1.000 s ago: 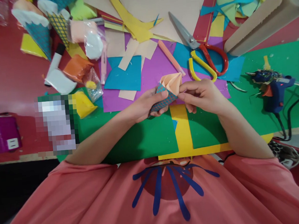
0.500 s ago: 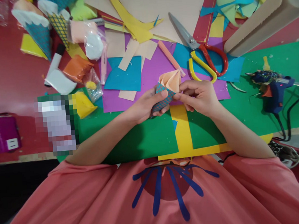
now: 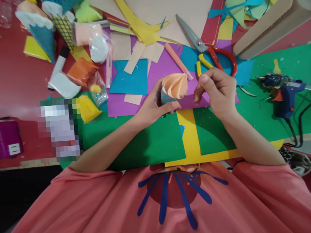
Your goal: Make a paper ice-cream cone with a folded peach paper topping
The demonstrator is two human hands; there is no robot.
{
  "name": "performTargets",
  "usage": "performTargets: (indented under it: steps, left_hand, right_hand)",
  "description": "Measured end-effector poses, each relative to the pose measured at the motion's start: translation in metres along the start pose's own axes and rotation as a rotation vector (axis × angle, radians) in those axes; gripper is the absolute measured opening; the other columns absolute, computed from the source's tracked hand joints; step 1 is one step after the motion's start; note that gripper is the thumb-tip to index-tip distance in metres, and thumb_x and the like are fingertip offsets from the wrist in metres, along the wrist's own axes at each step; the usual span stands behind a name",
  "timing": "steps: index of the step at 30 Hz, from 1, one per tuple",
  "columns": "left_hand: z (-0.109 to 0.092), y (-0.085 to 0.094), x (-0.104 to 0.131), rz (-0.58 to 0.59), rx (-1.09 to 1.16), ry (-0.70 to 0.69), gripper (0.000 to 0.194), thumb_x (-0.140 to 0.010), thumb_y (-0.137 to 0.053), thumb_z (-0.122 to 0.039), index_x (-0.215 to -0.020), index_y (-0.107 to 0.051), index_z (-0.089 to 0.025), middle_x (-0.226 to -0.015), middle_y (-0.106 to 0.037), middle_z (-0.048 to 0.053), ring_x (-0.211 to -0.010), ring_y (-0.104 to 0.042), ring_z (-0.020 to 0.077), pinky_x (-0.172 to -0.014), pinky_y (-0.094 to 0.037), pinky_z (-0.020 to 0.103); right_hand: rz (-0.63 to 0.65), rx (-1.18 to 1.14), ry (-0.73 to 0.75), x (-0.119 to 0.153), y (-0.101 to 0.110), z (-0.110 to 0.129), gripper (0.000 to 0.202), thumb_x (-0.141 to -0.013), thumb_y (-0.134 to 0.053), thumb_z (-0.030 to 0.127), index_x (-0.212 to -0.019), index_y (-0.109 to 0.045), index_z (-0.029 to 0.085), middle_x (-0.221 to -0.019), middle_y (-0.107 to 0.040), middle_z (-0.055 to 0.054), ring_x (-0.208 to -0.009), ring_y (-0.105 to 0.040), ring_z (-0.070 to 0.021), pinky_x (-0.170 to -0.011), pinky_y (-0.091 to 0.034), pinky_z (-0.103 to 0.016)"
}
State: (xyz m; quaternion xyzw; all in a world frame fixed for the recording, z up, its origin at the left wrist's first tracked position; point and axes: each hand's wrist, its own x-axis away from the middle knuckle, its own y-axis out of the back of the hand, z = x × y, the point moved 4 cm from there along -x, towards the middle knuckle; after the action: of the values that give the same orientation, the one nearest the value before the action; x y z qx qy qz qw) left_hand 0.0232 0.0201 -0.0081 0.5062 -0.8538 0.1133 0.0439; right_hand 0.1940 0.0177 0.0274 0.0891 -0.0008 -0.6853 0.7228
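Note:
My left hand [image 3: 154,104] is wrapped round a small paper cone [image 3: 168,96] with a blue patterned outside. Peach paper folds [image 3: 176,85] fan out of the cone's top and face up. To the right of the cone, my right hand [image 3: 216,90] is raised, apart from it, with thumb and fingertips bent close together; whether anything small is between them cannot be made out. Scissors [image 3: 198,45] with red and yellow handles lie just beyond my right hand, which covers part of the handles. A pink stick [image 3: 178,61] lies behind the cone.
A blue glue gun [image 3: 285,95] lies on green sheet [image 3: 299,62] at right, near a large beige roll [image 3: 269,21]. Paper scraps lie at the back. At left are finished-looking cones [image 3: 41,37], clay packets [image 3: 83,71], a marker [image 3: 58,66] and a blurred-out object [image 3: 62,129].
My right hand has let go of the cone and moved right, over the scissors' handles. The cone has turned in my left hand, so its peach top shows more.

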Motion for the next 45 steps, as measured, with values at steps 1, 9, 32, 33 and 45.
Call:
performTargets:
  steps: [1,9,32,33,45]
  left_hand:
    - [-0.001,0.002,0.001,-0.03,-0.09,-0.042,0.065,-0.071,-0.075,-0.049,-0.123,-0.044,-0.023,-0.112,-0.061,0.006,-0.097,-0.065,0.017,-0.072,-0.053,0.024]
    - [-0.003,0.011,0.003,-0.15,-0.698,-0.695,0.06,-0.076,-0.072,-0.037,-0.127,-0.042,-0.025,-0.121,-0.059,0.006,-0.111,-0.062,0.0204,-0.09,-0.053,0.034]
    - [-0.007,0.018,0.001,-0.239,-0.838,-0.638,0.066,-0.078,-0.069,-0.047,-0.131,-0.036,-0.026,-0.122,-0.053,0.01,-0.114,-0.056,0.0252,-0.091,-0.051,0.042]
    - [-0.006,0.019,0.001,-0.239,-0.846,-0.64,0.064,-0.079,-0.068,-0.046,-0.131,-0.036,-0.025,-0.123,-0.053,0.011,-0.116,-0.055,0.0261,-0.094,-0.05,0.043]
    - [-0.001,0.018,-0.001,-0.21,-0.797,-0.644,0.059,-0.083,-0.063,-0.041,-0.134,-0.036,-0.028,-0.127,-0.052,0.009,-0.127,-0.049,0.0287,-0.105,-0.044,0.048]
  right_hand:
    - [-0.002,0.0,0.015,0.001,0.0,0.0,0.036,-0.09,-0.051,0.052,-0.073,-0.052,0.02,-0.053,-0.057,0.004,-0.046,-0.055,-0.0071,-0.047,-0.047,-0.021]
    - [0.102,0.076,0.274,0.007,-0.001,0.004,0.022,-0.079,-0.072,0.035,-0.099,-0.067,0.027,-0.086,-0.07,0.002,-0.069,-0.066,-0.0095,-0.059,-0.055,-0.022]
    - [-0.02,0.043,0.095,-0.002,0.005,-0.004,0.02,-0.082,-0.066,0.044,-0.088,-0.063,0.025,-0.086,-0.071,0.001,-0.071,-0.069,-0.0122,-0.067,-0.06,-0.03]
    - [-0.022,0.042,0.067,-0.003,0.005,-0.005,0.023,-0.082,-0.065,0.046,-0.086,-0.061,0.025,-0.084,-0.07,0.001,-0.069,-0.068,-0.0118,-0.066,-0.059,-0.029]
    - [-0.42,0.374,-0.107,0.059,0.098,0.001,0.032,-0.086,-0.053,0.041,-0.062,-0.046,0.023,-0.039,-0.053,0.004,-0.03,-0.046,-0.01,-0.033,-0.032,-0.024]
